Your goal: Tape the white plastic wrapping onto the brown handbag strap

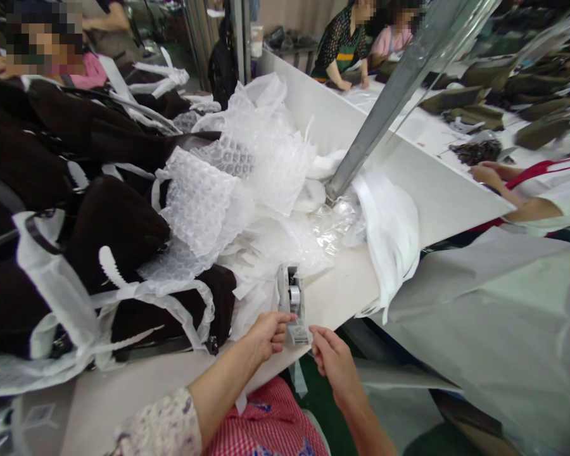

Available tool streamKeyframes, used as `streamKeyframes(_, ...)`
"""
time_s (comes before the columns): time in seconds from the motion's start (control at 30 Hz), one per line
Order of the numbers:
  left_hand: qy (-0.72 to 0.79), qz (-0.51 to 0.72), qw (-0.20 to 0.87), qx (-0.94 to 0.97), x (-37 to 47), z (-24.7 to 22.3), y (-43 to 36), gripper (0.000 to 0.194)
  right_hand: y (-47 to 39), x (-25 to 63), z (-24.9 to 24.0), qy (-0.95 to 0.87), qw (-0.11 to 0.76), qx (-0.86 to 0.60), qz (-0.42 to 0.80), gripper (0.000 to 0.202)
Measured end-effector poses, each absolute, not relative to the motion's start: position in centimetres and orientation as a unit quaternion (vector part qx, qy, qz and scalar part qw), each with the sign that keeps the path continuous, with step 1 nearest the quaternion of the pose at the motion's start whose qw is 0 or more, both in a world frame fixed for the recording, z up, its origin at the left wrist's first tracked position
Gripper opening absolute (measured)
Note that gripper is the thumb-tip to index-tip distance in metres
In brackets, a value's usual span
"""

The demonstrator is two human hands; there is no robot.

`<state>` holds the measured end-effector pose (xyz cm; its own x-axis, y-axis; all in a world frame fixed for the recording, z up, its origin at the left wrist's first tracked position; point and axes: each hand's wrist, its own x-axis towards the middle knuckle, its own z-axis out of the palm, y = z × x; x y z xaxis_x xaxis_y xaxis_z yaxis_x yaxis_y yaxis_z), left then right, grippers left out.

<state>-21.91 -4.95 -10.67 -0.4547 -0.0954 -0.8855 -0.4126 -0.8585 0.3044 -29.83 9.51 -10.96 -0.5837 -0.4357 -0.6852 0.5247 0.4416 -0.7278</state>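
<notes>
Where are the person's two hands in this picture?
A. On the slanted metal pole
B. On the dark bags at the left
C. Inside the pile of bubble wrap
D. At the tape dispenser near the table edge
D: the left hand and the right hand meet at the tape dispenser near the table edge, in front of the bubble wrap.

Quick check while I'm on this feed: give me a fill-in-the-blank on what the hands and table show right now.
1. Both hands meet at a small tape ____ at the table edge.
2. The left hand touches it from the ____ side.
3. Behind it lies a heap of clear ____ wrap.
4. The right hand hovers just off the table's ____.

Missing: dispenser; left; bubble; edge
</notes>
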Motion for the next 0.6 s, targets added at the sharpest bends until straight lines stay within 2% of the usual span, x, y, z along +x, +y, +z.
streamKeyframes(0.17,0.178,0.843,0.146,-0.487,-22.3,-10.9,-5.0,0.008,8.5,-30.2,-10.8,0.657,0.543,0.099,-0.513,0.044)
streamKeyframes(0.27,0.168,0.842,0.148,-0.491,-22.6,-10.9,-4.9,0.013,8.2,-30.3,-10.9,0.642,0.562,0.126,-0.506,0.053)
streamKeyframes(0.47,0.175,0.836,0.143,-0.501,-22.8,-10.9,-4.6,0.014,8.4,-31.1,-11.3,0.707,0.467,0.067,-0.526,0.054)
streamKeyframes(0.6,0.190,0.833,0.139,-0.501,-22.8,-11.1,-4.5,0.017,7.7,-31.7,-11.5,0.710,0.470,0.011,-0.524,0.062)
